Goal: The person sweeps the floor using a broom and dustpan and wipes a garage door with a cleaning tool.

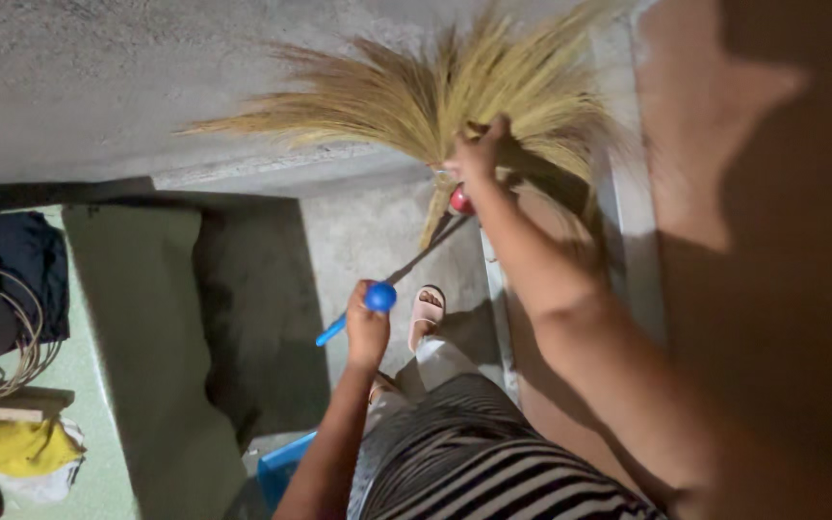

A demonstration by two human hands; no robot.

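A straw broom is held up high, its pale bristles fanned wide against the grey concrete surface at the top of the view. The bristle head is gripped at its base by the right hand, fingers curled tight into the straw just above a red collar where the bristles are bound. From that collar a thin dark handle runs down and to the left, ending in a blue grip. That lower end is clasped by the left hand, fingers wrapped closed around it, a blue knob showing at the top of the fist.

Below the hands, a pale sandal is seen on the concrete floor, and black-and-white striped clothing fills the bottom of the view. A blue tub edge is glimpsed beside it. Far left, coiled cable, dark cloth and a yellow bag are piled together. A brown wall stands to the right.
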